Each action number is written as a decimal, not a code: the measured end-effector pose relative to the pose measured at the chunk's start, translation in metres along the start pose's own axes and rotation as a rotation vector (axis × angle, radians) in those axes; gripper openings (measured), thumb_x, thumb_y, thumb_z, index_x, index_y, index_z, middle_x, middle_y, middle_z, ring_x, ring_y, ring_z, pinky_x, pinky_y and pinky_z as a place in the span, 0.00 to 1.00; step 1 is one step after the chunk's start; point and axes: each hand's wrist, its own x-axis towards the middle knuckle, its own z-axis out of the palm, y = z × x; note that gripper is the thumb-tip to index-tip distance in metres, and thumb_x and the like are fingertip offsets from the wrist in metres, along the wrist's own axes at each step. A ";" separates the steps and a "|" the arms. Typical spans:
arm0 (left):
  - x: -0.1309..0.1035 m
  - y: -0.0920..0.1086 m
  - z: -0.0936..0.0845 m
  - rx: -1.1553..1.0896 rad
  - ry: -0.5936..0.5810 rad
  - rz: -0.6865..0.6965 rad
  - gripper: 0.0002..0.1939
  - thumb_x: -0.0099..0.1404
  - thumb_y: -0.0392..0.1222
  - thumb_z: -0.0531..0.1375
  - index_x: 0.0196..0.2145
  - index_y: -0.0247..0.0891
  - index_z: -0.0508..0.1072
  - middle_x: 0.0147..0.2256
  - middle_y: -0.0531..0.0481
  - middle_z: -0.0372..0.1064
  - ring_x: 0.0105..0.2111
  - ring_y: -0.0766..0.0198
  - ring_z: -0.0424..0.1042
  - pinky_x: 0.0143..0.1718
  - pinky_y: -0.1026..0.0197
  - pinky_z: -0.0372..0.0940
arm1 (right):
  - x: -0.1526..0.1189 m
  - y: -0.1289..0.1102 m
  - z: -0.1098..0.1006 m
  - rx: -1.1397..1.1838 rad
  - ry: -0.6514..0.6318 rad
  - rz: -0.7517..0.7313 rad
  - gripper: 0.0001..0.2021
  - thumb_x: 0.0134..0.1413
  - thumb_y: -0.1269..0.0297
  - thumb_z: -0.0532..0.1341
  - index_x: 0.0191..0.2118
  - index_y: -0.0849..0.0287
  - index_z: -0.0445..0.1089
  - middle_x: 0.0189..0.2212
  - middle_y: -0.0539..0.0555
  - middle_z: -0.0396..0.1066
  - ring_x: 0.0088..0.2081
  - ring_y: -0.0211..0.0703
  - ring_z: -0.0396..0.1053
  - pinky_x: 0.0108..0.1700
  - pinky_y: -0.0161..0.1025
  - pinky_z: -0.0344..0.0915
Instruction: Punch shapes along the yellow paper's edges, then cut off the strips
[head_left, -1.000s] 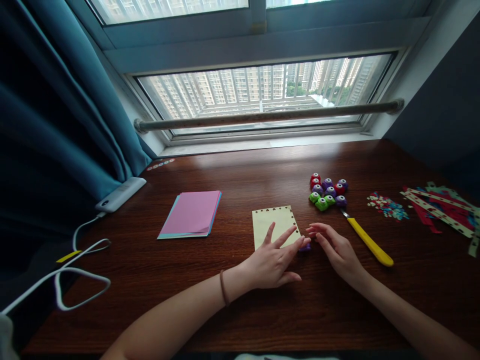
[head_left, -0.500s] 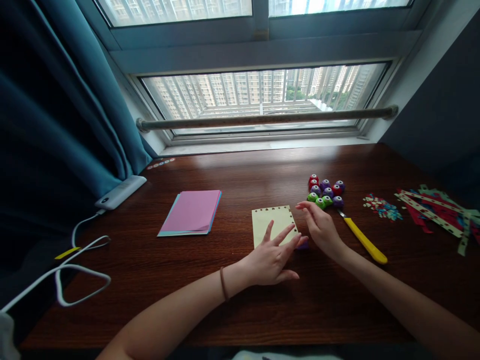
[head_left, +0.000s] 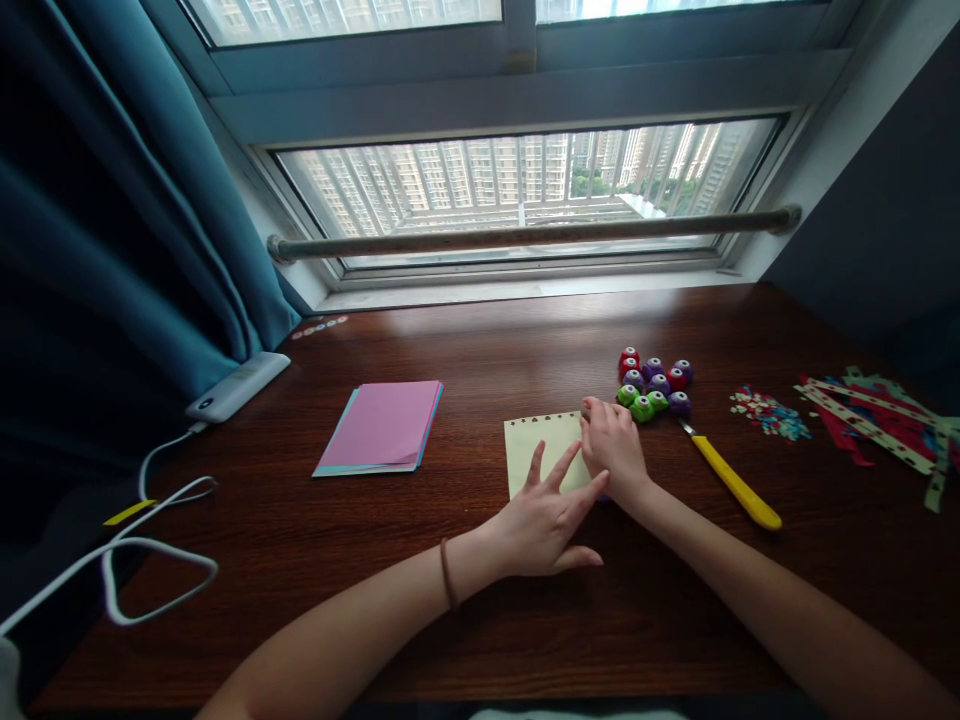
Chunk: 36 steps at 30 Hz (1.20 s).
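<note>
A pale yellow sheet of paper (head_left: 523, 450) lies on the table in front of me, with a row of small punched holes along its far edge. My left hand (head_left: 551, 520) rests on its near part, fingers spread. My right hand (head_left: 613, 448) bends over the sheet's right edge with its fingers close together; its fingertips and anything under them are hidden. A sliver of something purple (head_left: 604, 498) shows between the two hands. Just past my right hand stand several small red, purple and green craft punches (head_left: 657, 384), each with a white round top.
To the left lies a stack of pink and blue paper (head_left: 386, 425). A yellow-handled tool (head_left: 735, 482) with a thin metal end, tiny paper cut-outs (head_left: 771, 412) and punched paper strips (head_left: 874, 415) lie at right. A white power strip (head_left: 238, 387) and cable (head_left: 161, 540) are at left.
My right hand has moved left onto the sheet's right edge, and its fingers have bent down. My left hand stays on the sheet, fingers still spread.
</note>
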 end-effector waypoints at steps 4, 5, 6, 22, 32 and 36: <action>0.000 0.000 -0.001 -0.021 -0.009 0.002 0.42 0.64 0.63 0.48 0.62 0.28 0.41 0.54 0.41 0.58 0.60 0.46 0.22 0.54 0.35 0.16 | -0.002 -0.003 -0.005 -0.055 0.023 -0.034 0.15 0.57 0.72 0.53 0.51 0.65 0.62 0.46 0.61 0.64 0.47 0.56 0.55 0.47 0.47 0.55; 0.000 0.000 0.000 -0.029 -0.010 0.003 0.42 0.64 0.62 0.48 0.62 0.29 0.40 0.54 0.42 0.58 0.60 0.46 0.22 0.54 0.35 0.16 | -0.002 -0.004 -0.006 -0.065 0.027 -0.044 0.16 0.57 0.73 0.53 0.51 0.65 0.62 0.46 0.61 0.64 0.48 0.56 0.55 0.47 0.47 0.55; 0.000 0.000 0.000 -0.036 -0.009 0.004 0.42 0.64 0.62 0.48 0.63 0.29 0.39 0.54 0.42 0.58 0.60 0.46 0.22 0.54 0.35 0.16 | -0.003 -0.004 -0.007 -0.073 0.029 -0.056 0.16 0.57 0.73 0.53 0.51 0.65 0.62 0.46 0.61 0.64 0.48 0.56 0.55 0.47 0.47 0.55; 0.000 0.001 -0.001 0.034 -0.040 -0.006 0.44 0.63 0.64 0.47 0.62 0.27 0.39 0.55 0.40 0.57 0.60 0.45 0.22 0.55 0.33 0.21 | -0.003 -0.010 -0.014 -0.135 -0.072 -0.081 0.16 0.53 0.75 0.54 0.49 0.64 0.63 0.43 0.59 0.66 0.45 0.54 0.58 0.42 0.44 0.58; 0.001 0.002 0.001 0.052 -0.038 -0.031 0.43 0.64 0.63 0.47 0.62 0.27 0.39 0.54 0.39 0.58 0.61 0.46 0.23 0.55 0.33 0.22 | -0.001 -0.010 -0.014 -0.164 -0.112 -0.044 0.12 0.54 0.74 0.54 0.45 0.62 0.64 0.39 0.59 0.67 0.42 0.52 0.61 0.37 0.42 0.60; 0.001 0.002 0.001 0.055 -0.033 -0.045 0.43 0.64 0.63 0.47 0.63 0.28 0.37 0.55 0.40 0.57 0.61 0.48 0.23 0.56 0.34 0.22 | 0.002 -0.010 -0.016 -0.129 -0.094 -0.031 0.12 0.57 0.74 0.52 0.46 0.62 0.64 0.38 0.59 0.67 0.41 0.50 0.63 0.38 0.40 0.60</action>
